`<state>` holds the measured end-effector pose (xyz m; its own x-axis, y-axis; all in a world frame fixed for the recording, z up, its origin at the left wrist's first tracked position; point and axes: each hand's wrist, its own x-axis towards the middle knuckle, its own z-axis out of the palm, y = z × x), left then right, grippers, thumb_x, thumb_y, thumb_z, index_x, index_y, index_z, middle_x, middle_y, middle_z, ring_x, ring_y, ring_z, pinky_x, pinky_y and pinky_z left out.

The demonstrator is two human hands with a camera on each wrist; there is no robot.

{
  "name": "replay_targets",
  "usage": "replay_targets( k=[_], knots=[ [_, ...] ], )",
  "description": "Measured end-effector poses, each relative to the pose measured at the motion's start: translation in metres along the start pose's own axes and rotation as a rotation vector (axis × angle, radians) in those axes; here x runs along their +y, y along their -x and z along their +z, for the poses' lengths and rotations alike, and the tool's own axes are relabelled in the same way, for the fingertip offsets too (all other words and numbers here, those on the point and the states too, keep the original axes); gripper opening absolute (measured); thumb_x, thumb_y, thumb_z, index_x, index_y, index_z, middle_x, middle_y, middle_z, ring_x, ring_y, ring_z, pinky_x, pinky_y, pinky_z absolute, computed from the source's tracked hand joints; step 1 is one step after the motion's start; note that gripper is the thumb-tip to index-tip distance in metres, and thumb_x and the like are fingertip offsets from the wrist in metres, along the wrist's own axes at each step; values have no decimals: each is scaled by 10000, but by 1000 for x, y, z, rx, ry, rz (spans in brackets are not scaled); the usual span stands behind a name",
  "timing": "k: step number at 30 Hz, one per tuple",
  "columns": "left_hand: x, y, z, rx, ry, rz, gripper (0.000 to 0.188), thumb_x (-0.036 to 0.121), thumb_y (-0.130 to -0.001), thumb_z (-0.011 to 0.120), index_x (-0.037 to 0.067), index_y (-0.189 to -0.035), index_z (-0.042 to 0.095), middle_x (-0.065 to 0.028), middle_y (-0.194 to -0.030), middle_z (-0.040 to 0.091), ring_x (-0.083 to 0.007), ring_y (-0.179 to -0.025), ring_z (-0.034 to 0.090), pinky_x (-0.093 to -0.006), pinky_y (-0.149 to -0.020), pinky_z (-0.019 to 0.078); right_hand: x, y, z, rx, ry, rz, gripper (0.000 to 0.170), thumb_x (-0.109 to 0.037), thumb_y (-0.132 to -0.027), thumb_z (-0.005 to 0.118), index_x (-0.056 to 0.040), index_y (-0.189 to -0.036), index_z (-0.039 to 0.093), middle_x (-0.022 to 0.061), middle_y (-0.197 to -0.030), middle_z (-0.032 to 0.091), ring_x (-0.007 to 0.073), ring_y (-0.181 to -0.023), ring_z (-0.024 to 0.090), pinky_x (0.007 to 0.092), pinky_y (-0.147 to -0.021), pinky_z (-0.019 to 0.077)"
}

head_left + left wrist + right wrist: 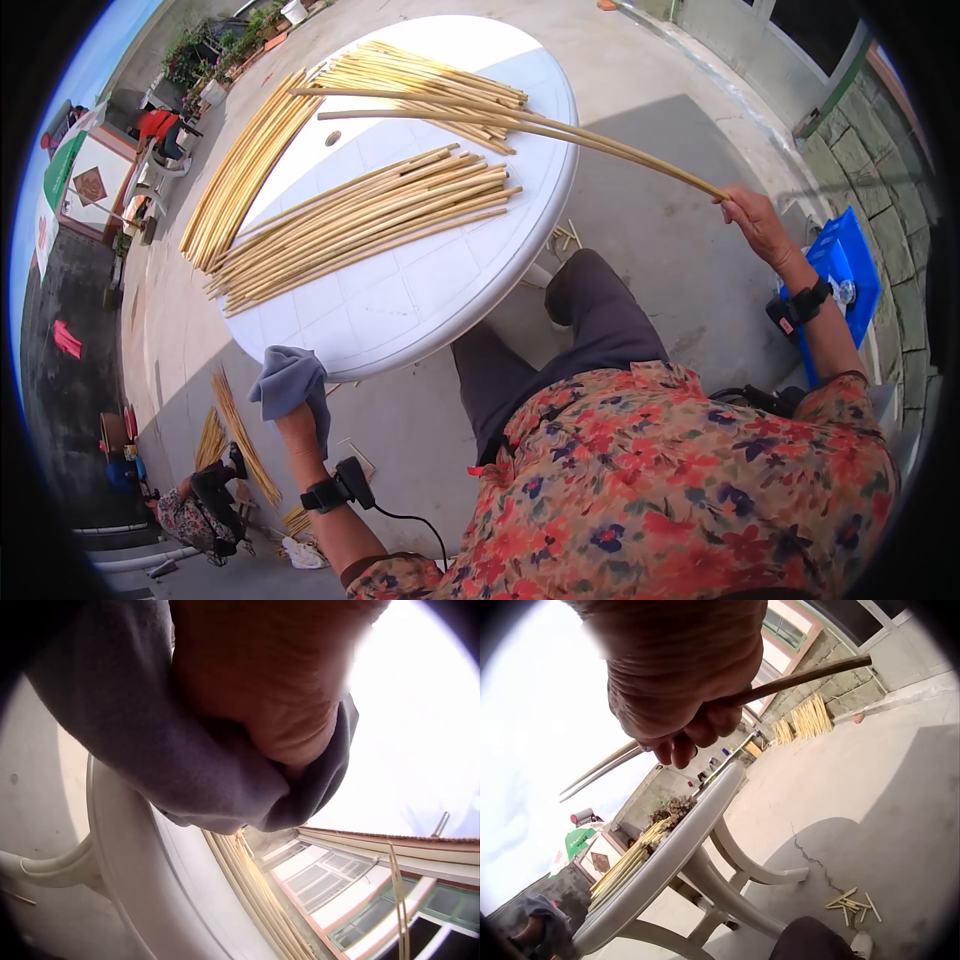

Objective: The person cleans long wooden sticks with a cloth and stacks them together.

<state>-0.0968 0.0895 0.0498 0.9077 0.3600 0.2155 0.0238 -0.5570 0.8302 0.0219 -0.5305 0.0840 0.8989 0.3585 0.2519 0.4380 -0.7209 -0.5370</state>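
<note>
In the head view my right hand (758,228) grips two long yellow-brown sticks (640,155) near one end. They slant out over the table, their far ends above the sticks lying there. The right wrist view shows the fingers curled round them, with a short stick end (810,679) poking out behind the hand. A grey-blue cloth (290,378) is bunched in my left hand (297,425), beside the near left edge of the white round table (370,330). Folds of cloth hide most of the left fingers.
Bundles of sticks lie on the table: a near one (370,225), a left one (245,165) and a far one (420,85). Short stick pieces (851,904) lie on the floor. A blue crate (850,260) stands at right. Another person (200,510) sits lower left near more sticks (245,440).
</note>
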Motion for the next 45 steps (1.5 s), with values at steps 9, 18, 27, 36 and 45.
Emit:
replay_targets(
  k=[9,18,27,36,45],
  knots=[
    [77,-19,115,-29,1193,-48,435,377,-881,443,45,-1160,426,-78,-1192,455,-222,-1088,448,-380,-926,366,-110,-63,118,-493,-997,164,326,-271,-933,363,-22,-1103,486,53,-766,560,16,-471,349,140,-414,302],
    [93,-22,181,-108,1234,-88,286,272,-857,532,56,-1043,508,-41,-1019,528,-171,-968,489,-322,-899,389,-167,-92,158,-799,-1035,103,341,-284,-936,323,-8,-1049,489,64,-788,582,51,-475,392,175,-420,338],
    [99,-38,173,253,1344,-70,220,230,-906,437,32,-959,515,-47,-944,543,-159,-864,534,-281,-788,469,-169,-71,153,-693,-622,0,273,-242,-928,344,-7,-942,482,59,-709,579,152,-601,526,287,-554,426],
    [54,-66,89,531,1156,-303,252,292,-885,434,52,-887,511,-45,-858,518,-175,-742,530,-299,-645,472,-42,25,106,-504,-79,-128,184,-241,-890,417,-89,-970,483,76,-691,539,278,-672,551,362,-615,438],
    [0,-52,60,453,712,-71,222,155,-891,401,3,-806,539,-62,-790,554,-148,-648,537,-289,-618,487,-3,72,52,40,-186,368,224,-217,-912,389,-47,-957,527,34,-636,496,120,-615,494,263,-588,413]
  ],
)
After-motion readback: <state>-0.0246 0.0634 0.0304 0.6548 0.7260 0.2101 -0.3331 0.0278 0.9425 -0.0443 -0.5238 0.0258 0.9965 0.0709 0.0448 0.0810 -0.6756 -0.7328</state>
